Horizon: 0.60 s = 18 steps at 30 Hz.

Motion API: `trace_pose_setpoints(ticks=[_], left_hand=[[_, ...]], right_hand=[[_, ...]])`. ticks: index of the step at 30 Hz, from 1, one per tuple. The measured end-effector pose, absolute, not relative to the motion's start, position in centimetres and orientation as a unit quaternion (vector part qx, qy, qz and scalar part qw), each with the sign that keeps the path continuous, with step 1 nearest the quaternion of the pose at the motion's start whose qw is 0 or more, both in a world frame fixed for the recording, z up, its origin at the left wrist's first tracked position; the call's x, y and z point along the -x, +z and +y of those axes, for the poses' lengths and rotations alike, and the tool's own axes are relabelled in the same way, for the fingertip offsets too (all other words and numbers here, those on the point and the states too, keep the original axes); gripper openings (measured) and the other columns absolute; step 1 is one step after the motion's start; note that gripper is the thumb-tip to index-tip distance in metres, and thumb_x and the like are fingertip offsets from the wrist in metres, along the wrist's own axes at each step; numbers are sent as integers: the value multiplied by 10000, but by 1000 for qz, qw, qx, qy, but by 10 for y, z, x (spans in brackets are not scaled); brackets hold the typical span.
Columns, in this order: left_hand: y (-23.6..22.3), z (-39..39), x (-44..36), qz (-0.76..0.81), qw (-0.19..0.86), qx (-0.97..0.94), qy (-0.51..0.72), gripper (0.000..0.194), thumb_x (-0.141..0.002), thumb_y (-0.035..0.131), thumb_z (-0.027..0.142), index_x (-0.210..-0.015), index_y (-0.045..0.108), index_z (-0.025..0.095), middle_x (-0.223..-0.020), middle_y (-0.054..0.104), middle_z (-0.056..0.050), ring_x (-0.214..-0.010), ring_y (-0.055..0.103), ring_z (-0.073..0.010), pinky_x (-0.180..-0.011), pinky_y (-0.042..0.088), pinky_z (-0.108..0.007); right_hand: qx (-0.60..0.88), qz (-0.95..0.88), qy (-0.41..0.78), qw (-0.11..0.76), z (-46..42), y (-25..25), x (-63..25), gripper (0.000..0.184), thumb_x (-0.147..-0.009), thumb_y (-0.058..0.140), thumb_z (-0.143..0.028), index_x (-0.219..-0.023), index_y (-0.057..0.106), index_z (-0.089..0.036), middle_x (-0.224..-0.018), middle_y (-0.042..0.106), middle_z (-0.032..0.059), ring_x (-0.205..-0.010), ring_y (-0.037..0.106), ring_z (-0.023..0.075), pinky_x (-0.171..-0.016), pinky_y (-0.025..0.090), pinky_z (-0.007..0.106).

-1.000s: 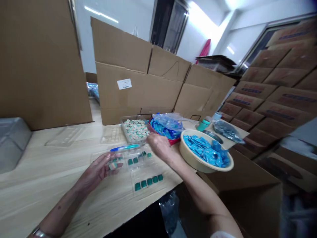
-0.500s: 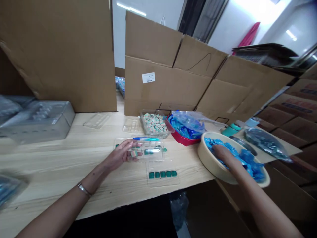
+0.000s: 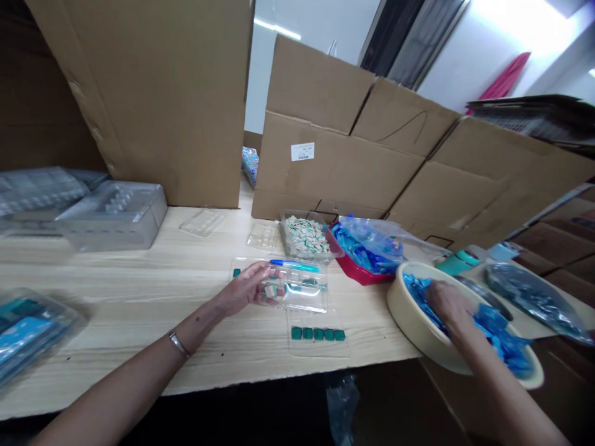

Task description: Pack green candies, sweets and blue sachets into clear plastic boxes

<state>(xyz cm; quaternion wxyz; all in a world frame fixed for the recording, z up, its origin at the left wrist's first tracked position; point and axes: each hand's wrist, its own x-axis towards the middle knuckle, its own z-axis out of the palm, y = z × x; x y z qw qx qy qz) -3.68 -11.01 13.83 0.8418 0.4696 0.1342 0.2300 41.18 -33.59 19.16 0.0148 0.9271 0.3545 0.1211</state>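
My left hand (image 3: pixel 251 286) is closed on the left end of a clear plastic tray (image 3: pixel 304 302), held just above the table. Along the tray's upper side lies a slim blue-and-turquoise pen (image 3: pixel 295 266); a small pastel-striped piece (image 3: pixel 270 291) shows by my fingers. My right hand (image 3: pixel 447 305) reaches into a cream basin (image 3: pixel 406 331) among crinkled blue plastic packets (image 3: pixel 495 331); its fingers are hidden there. Nearer the table's front edge, another clear tray (image 3: pixel 318 352) bears a row of several dark green blocks (image 3: pixel 318 334). One more tray lies partly beneath the held one.
Behind the trays stand a clear box of small pastel pieces (image 3: pixel 307 236) and a red tub (image 3: pixel 360 274) of blue packets. Clear containers (image 3: pixel 125 217) sit at left, filled packs (image 3: pixel 28 331) at front left. Cardboard panels (image 3: pixel 334 164) wall the back. A turquoise bottle (image 3: pixel 458 263) lies behind the basin.
The camera view has shifted, so the scene sits further right and more of the left table shows. My right hand is still in the basin; my left still holds the tray.
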Motion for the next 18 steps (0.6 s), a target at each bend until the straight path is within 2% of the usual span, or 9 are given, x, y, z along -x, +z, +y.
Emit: trace_pose_setpoints(ticks=[2, 4, 7, 9, 12, 14, 16, 18], left_hand=[[137, -110, 37, 134, 843, -468, 230, 275, -842, 585, 369, -1050, 511, 204, -1282, 535, -132, -861, 685, -249, -683, 578, -392], [136, -110, 36, 136, 843, -465, 233, 282, -843, 584, 370, -1058, 516, 201, -1289, 533, -136, -867, 684, -251, -685, 580, -392], [133, -110, 34, 143, 846, -453, 243, 278, -837, 597, 354, -1052, 533, 189, -1279, 545, -138, -871, 684, -252, -687, 583, -398], [132, -110, 34, 152, 845, -445, 255, 270, -834, 604, 336, -1049, 544, 182, -1265, 557, -137, -879, 683, -256, -683, 586, -401], [134, -110, 34, 161, 843, -440, 264, 264, -837, 603, 309, -1062, 552, 181, -1263, 562, -131, -889, 681, -257, -690, 588, -408], [135, -110, 35, 163, 842, -440, 268, 264, -841, 599, 302, -1071, 554, 181, -1277, 555, -130, -882, 683, -251, -688, 587, -397], [136, -111, 35, 163, 837, -445, 273, 266, -847, 590, 307, -1079, 555, 180, -1293, 545, -133, -862, 686, -239, -672, 585, -374], [136, -111, 34, 162, 832, -450, 281, 269, -852, 583, 308, -1085, 561, 174, -1290, 549, -139, -835, 688, -226, -655, 583, -362]], right_hand=[[-935, 315, 161, -33, -333, 212, -387, 331, -858, 348, -216, -900, 668, -141, -914, 644, 300, -931, 617, 440, -695, 471, 513], [-913, 320, 194, -165, -327, 231, -351, 360, -893, 326, -318, -986, 632, -153, -933, 653, 271, -944, 620, 412, -753, 469, 507], [-829, 403, 43, -386, -309, 246, -284, 325, -822, 487, -468, -922, 597, -179, -725, 668, 126, -701, 664, 271, -701, 511, 399], [-757, 461, -77, -456, -291, 244, -239, 339, -770, 572, -499, -898, 586, -185, -641, 651, 46, -603, 637, 206, -658, 518, 354], [-679, 505, -232, -480, -265, 227, -188, 348, -766, 602, -505, -864, 571, -173, -591, 635, 11, -528, 600, 156, -574, 504, 297], [-660, 514, -282, -470, -251, 213, -169, 339, -777, 594, -500, -838, 555, -168, -554, 613, -3, -495, 579, 142, -533, 488, 274], [-674, 522, -275, -444, -242, 201, -161, 316, -797, 570, -482, -820, 551, -167, -526, 582, -17, -460, 552, 132, -484, 459, 253], [-697, 553, -205, -408, -236, 194, -160, 290, -794, 580, -451, -829, 580, -164, -557, 577, -14, -458, 532, 124, -454, 425, 236]])
